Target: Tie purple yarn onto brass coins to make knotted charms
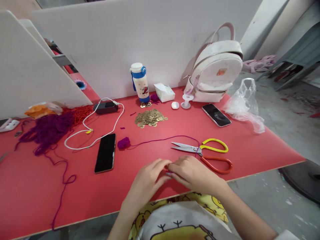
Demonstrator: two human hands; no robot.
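Note:
My left hand (152, 175) and my right hand (187, 171) meet over the table's front edge, fingertips pinched together. A bit of dark red-purple shows between them, and my fingers hide most of it. From a small ball of purple yarn (124, 143), a strand runs right, loops over the scissors (187, 147) and drops out of sight behind my right hand. The scissors, with one yellow and one orange-red handle, lie open just beyond that hand. Brass-coloured, coin-like discs (150, 117) are heaped farther back.
Left of the yarn ball lie a black phone (105, 153), a white cable (85, 146) and a tangled purple yarn pile (50, 130). Behind stand a bottle (140, 83), tissue pack (165, 93), white spool (186, 101) and backpack (212, 73). A second phone (216, 115) and plastic bag (246, 106) lie right.

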